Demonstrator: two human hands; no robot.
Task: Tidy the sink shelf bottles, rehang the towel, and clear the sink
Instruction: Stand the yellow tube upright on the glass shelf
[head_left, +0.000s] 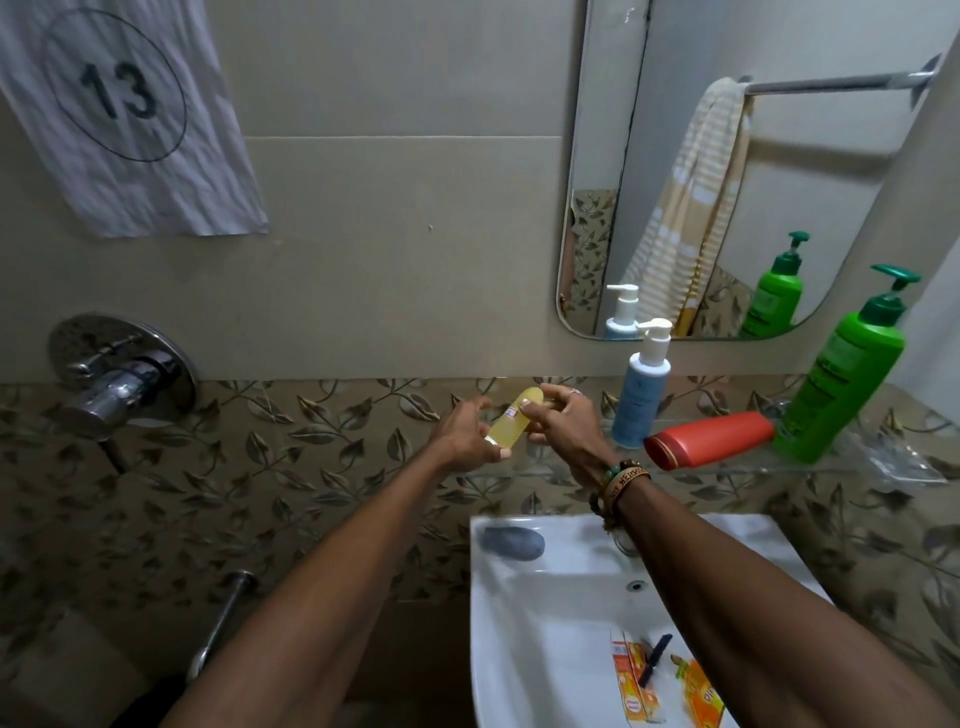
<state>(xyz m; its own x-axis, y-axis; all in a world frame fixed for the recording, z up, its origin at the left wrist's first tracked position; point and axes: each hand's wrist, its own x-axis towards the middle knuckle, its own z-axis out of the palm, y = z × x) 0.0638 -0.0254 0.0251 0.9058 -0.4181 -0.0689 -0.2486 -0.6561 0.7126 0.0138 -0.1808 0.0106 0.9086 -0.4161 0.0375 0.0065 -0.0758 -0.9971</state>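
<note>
Both my hands hold a small clear bottle of yellow liquid (511, 423) in the air just left of the glass shelf (737, 470). My left hand (467, 434) grips its lower end and my right hand (563, 421) pinches its upper end. On the shelf stand a white-and-blue pump bottle (638, 392) and a green pump bottle (841, 384); a red bottle (709, 439) lies on its side between them. The striped towel (680, 208) shows only as a reflection in the mirror, hanging bunched at one end of a rail. In the white sink (524, 649) lie orange wrappers (631, 680) and a dark razor (655, 657).
A grey soap bar (513, 542) rests on the sink's back left corner. A chrome tap mixer (122, 376) juts from the wall at left, above a chrome pipe (221, 623). A crumpled paper marked 13 (122, 111) hangs on the wall. Clear plastic (891, 457) lies at the shelf's right end.
</note>
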